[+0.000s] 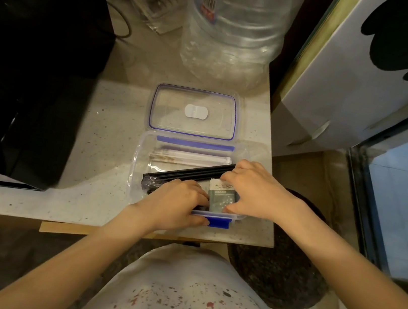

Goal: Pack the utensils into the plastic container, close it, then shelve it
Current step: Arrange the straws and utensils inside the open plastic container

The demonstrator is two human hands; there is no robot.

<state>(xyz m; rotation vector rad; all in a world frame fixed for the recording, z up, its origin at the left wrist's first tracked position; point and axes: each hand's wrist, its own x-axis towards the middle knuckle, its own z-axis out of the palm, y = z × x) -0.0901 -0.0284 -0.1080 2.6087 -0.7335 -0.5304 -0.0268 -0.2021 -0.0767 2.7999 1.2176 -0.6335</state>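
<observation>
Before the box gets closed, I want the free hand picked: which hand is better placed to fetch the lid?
Probably the right hand: it rests at the container's far right, nearer the lid lying just behind, while the left hand is low by the front blue clasp.

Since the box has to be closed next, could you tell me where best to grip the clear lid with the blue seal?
Probably by the short right edge of the clear lid with the blue seal, coming from the right: it lies flat behind the clear plastic container, and that edge is unobstructed, nearest the right hand.
</observation>
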